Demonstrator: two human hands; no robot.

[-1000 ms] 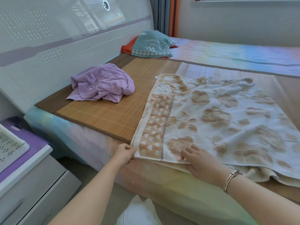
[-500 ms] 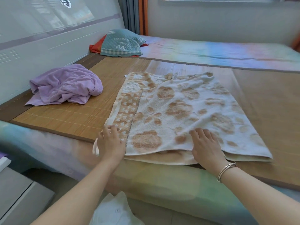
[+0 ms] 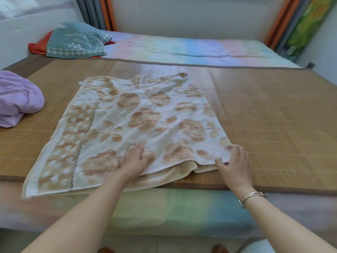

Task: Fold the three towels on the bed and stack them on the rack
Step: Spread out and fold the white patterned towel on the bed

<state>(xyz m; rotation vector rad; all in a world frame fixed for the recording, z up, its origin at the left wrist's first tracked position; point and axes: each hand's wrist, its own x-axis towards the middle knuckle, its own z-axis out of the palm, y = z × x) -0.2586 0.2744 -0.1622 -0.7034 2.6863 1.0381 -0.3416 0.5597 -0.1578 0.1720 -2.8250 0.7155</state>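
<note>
A cream towel with tan flower patches (image 3: pixel 138 114) lies folded in two layers on the bamboo mat, its near edge at the bed's front. My left hand (image 3: pixel 135 158) rests flat on its near middle, fingers spread. At the towel's near right corner my right hand (image 3: pixel 235 161) curls its fingers over the edge; whether it grips the cloth is unclear. A crumpled lilac towel (image 3: pixel 17 97) sits at the left edge of view. A teal cloth with white lettering (image 3: pixel 76 41) lies at the back left on something red. The rack is out of view.
The bamboo mat (image 3: pixel 273 110) covers the near half of the bed, bare to the right of the towel. A pastel striped sheet (image 3: pixel 182 50) covers the far half. Curtains (image 3: pixel 284 22) hang at the back right. The headboard stands at the far left.
Both hands have slid to the right along the towel's near edge, the left from its left corner to the middle, the right to the right corner. My view has swung right.
</note>
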